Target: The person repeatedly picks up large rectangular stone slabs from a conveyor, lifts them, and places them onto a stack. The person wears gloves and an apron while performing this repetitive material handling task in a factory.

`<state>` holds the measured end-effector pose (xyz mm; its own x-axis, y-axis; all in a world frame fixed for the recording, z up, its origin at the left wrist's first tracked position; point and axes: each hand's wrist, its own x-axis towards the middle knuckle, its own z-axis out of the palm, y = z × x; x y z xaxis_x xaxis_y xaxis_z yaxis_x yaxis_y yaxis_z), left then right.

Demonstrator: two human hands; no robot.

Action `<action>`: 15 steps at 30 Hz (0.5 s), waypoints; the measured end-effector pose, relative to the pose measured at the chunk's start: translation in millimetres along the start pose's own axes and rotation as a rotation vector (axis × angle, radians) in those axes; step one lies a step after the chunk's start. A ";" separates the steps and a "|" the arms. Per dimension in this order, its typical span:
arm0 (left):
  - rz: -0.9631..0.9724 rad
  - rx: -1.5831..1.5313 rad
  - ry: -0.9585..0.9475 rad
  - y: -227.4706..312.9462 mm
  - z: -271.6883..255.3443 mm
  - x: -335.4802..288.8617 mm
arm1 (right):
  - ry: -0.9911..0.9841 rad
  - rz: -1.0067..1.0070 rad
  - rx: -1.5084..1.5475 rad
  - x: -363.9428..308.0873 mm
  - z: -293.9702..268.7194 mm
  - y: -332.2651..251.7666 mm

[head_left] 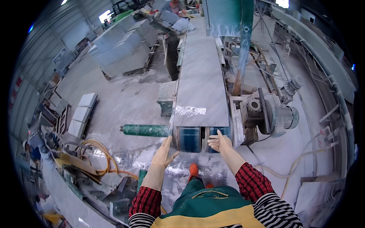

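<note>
A long grey stone slab (199, 87) lies on the conveyor in front of me, its near edge just short of the dark blue end roller (189, 139). Both my hands wear pale rubber gloves. My left hand (164, 152) is beside the roller's left end, fingers stretched and thumb apart, holding nothing. Over the right part of the roller is my right hand (221, 144), its fingers spread and nothing in them. It appears close to the slab's near edge; whether it touches the roller I cannot tell. A wet, shiny patch shows on the slab near this end.
A green roller (146, 130) sticks out to the left of the conveyor. At its right stands a motor (283, 117) with a gearbox. Stacked slabs (123, 49) stand at the back left, hoses (108, 161) lie at the left. Another person (174, 7) works at the far end.
</note>
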<state>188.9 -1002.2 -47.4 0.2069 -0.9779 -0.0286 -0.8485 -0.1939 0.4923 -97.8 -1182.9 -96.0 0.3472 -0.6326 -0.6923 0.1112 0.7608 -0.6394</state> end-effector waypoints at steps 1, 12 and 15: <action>0.010 -0.012 0.003 -2.0 -1.9 22.3 | 0.002 0.004 0.022 9.1 0.3 -5.0; 0.274 -0.210 0.018 -53.6 25.7 147.4 | 0.058 0.088 0.047 25.3 -5.2 -44.2; 0.240 -0.168 -0.029 -53.8 20.1 153.2 | 0.086 0.075 0.015 27.4 -2.1 -45.8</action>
<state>256.4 -1143.2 -95.7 -0.0061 -0.9966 0.0822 -0.7782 0.0564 0.6255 -95.4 -1235.4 -86.4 0.2738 -0.5836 -0.7645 0.1018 0.8080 -0.5804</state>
